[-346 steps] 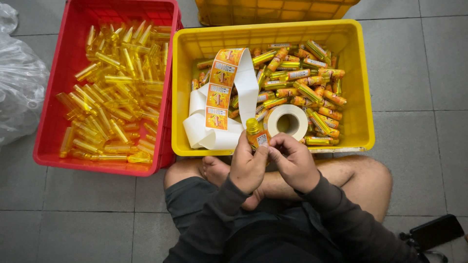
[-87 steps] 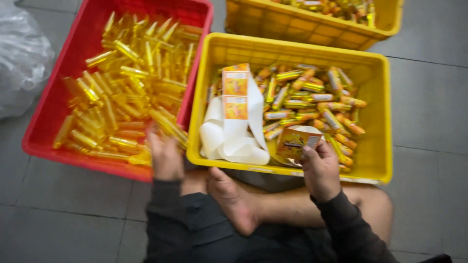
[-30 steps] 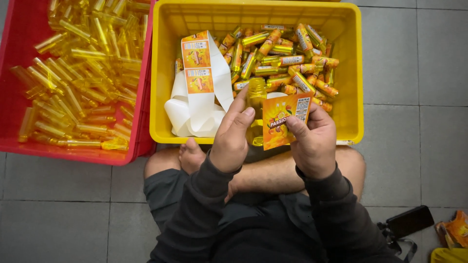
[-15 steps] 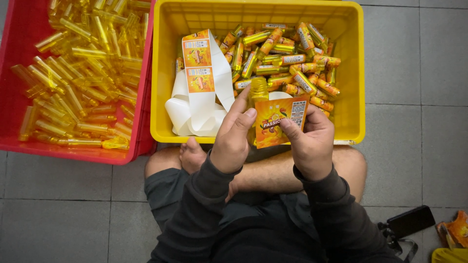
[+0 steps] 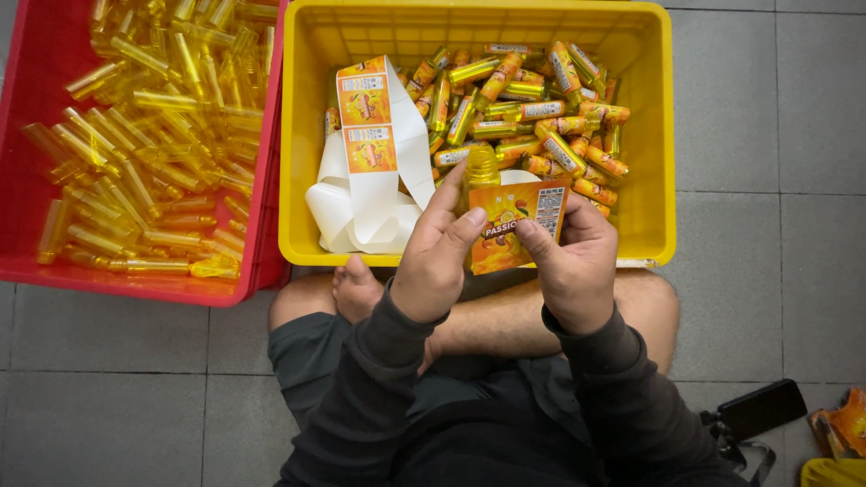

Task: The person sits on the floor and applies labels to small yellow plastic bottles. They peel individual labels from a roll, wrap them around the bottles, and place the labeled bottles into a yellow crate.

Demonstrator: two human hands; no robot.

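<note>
My left hand [image 5: 437,257] holds a small clear yellow bottle [image 5: 482,169] upright in front of my lap, over the near rim of the yellow crate [image 5: 298,144]. My right hand [image 5: 573,266] presses an orange sticker label [image 5: 510,221] against the bottle's side, thumb on the label's face. Inside the yellow crate lie several labelled bottles [image 5: 532,99] at the right and a white backing strip with orange labels [image 5: 370,144] at the left.
A red crate [image 5: 27,234] full of unlabelled clear yellow bottles [image 5: 144,135] stands to the left on the grey tiled floor. My crossed bare legs [image 5: 505,316] lie below the hands. A black phone [image 5: 762,408] rests on the floor at lower right.
The label has come flat against the bottle and the hands have drawn closer together around it. Earlier my left hand was reaching at the red crate.
</note>
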